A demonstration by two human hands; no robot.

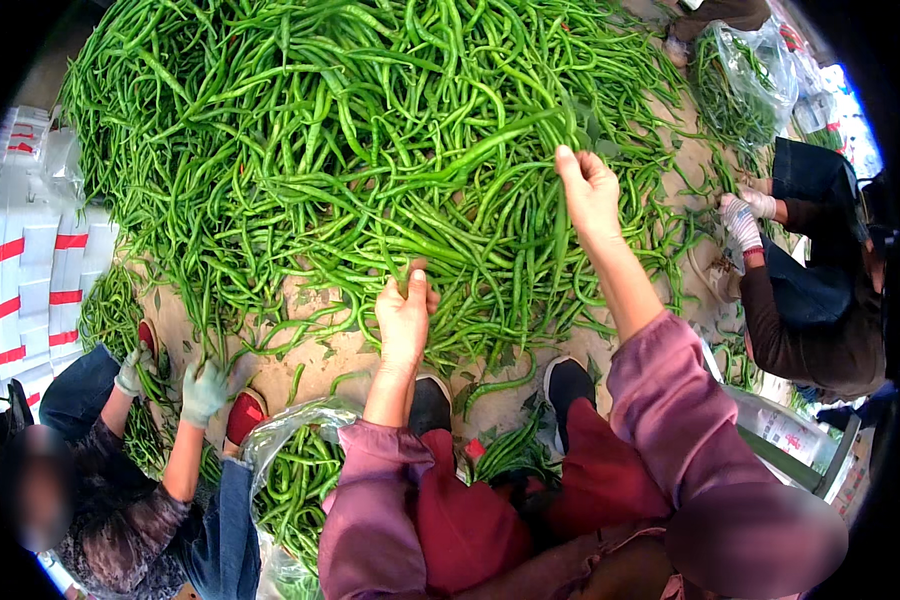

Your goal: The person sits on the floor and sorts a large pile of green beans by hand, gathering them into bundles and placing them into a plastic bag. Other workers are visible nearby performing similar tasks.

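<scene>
A large heap of long green chili peppers (330, 112) spreads over the floor in front of me. My right hand (591, 191) is above the heap's right part, thumb pressed to curled fingers on some green peppers at its tip. Blurred dark green leaves (589, 127) show just beyond it. My left hand (405, 307) hovers at the near edge of the heap, fingers bent and the index fingertip blurred. A bit of green shows by those fingers, but whether they hold it I cannot tell. Between my shoes lies a small bunch of peppers (514, 450).
A clear plastic bag of peppers (300, 480) stands left of my legs. At left, a person's gloved hand (204, 394) touches peppers; at right, another person's gloved hands (741, 217) work low. White packages with red tape (37, 262) line the left, and a filled plastic bag (746, 82) sits far right.
</scene>
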